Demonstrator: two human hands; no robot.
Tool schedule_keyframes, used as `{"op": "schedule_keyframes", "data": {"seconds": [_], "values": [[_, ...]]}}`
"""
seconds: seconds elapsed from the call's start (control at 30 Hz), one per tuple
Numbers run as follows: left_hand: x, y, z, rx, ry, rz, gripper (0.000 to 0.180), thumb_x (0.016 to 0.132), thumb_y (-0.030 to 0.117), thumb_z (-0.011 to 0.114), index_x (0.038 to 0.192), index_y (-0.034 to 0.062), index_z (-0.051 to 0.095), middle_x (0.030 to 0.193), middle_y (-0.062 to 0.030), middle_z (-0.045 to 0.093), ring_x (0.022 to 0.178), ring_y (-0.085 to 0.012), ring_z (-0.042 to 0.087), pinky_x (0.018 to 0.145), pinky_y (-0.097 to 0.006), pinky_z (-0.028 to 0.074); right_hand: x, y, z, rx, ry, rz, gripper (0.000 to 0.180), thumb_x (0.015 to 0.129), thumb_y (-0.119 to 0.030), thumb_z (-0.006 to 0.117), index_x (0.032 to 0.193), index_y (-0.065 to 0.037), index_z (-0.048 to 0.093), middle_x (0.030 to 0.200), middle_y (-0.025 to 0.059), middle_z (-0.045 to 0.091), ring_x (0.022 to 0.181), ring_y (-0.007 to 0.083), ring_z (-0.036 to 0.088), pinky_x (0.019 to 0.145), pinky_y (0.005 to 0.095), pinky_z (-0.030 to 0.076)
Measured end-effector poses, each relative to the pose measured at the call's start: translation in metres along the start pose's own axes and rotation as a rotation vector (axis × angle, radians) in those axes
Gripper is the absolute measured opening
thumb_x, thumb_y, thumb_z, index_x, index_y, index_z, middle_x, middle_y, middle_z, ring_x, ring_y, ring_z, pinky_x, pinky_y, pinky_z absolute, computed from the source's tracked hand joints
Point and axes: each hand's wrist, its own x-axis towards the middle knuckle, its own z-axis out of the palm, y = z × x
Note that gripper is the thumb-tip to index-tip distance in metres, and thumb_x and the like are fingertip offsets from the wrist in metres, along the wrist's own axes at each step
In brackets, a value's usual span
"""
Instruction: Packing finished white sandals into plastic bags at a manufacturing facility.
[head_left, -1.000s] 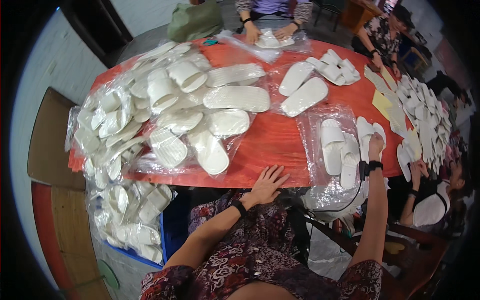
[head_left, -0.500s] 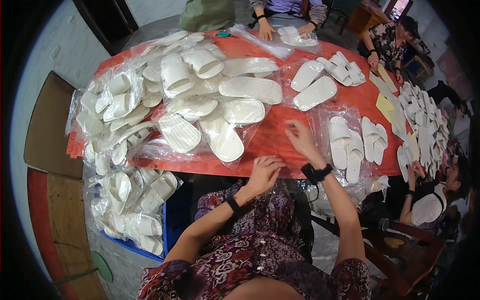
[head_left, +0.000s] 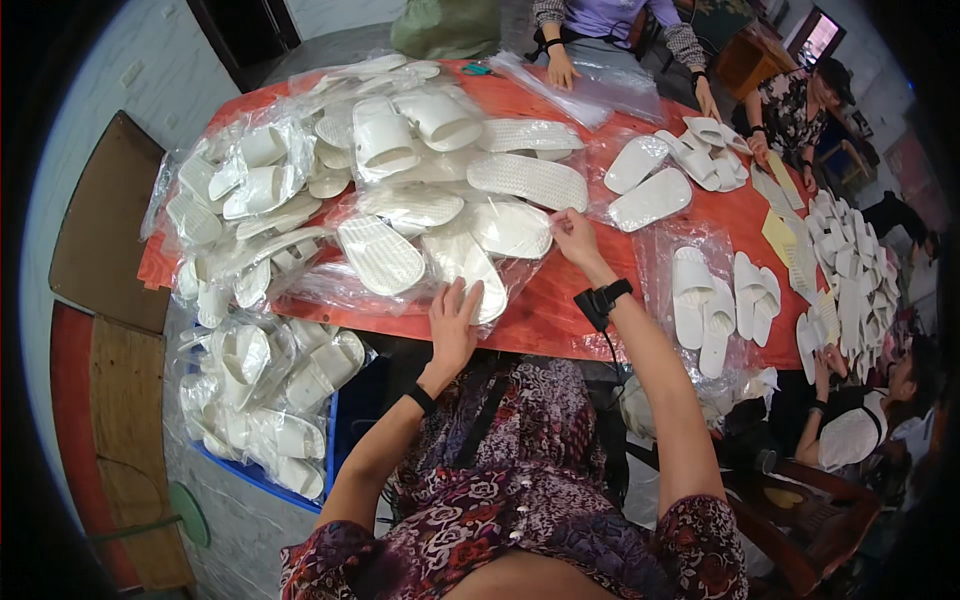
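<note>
A pair of white slippers (head_left: 508, 231) in a clear plastic bag (head_left: 519, 276) lies at the front edge of the heap, soles up. My left hand (head_left: 453, 330) rests its spread fingers on the lower end of one slipper. At the bag's right edge, beside the other slipper's tip, my right hand (head_left: 578, 243) has its fingertips closed in a pinch on the plastic. Another bagged white slipper (head_left: 381, 255) lies just left of them. To the right, a bagged white slipper pair (head_left: 703, 308) lies straps up on the table.
The red table (head_left: 530, 335) carries a big heap of bagged slippers (head_left: 390, 140) at left. A blue crate (head_left: 270, 484) with more stands below. Opposite, a co-worker's hand (head_left: 707, 98) reaches toward loose slippers (head_left: 705, 155). Other people sit at right by a slipper pile (head_left: 850, 265).
Both my hands have moved onto the bagged slippers, the left leftward and the right up and leftward. The co-worker opposite has moved a hand from a bagged pair to the loose slippers.
</note>
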Motion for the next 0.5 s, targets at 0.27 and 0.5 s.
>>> {"op": "schedule_keyframes", "data": {"seconds": [0.27, 0.5], "values": [[0.030, 0.006, -0.041, -0.139, 0.129, 0.099, 0.064, 0.060, -0.007, 0.057, 0.120, 0.0137, 0.059, 0.121, -0.0084, 0.056, 0.115, -0.0312, 0.047, 0.096, -0.042, 0.033, -0.048, -0.046, -0.050, 0.792, -0.172, 0.291, 0.023, 0.088, -0.002, 0.049, 0.112, -0.002, 0.049, 0.098, 0.0073, 0.059, 0.082, 0.0162, 0.060, 0.069, 0.0284, 0.051], [0.089, 0.016, -0.070, -0.518, 0.197, 0.090, 0.034, 0.078, 0.006, 0.059, 0.112, 0.0034, 0.061, 0.103, -0.0147, 0.065, 0.092, -0.0297, 0.062, 0.083, -0.037, 0.046, -0.051, -0.026, -0.081, 0.877, -0.251, 0.232, 0.063, 0.085, 0.003, 0.048, 0.143, -0.013, 0.027, 0.136, 0.0053, 0.039, 0.115, 0.0162, 0.047, 0.089, 0.0300, 0.045]]}}
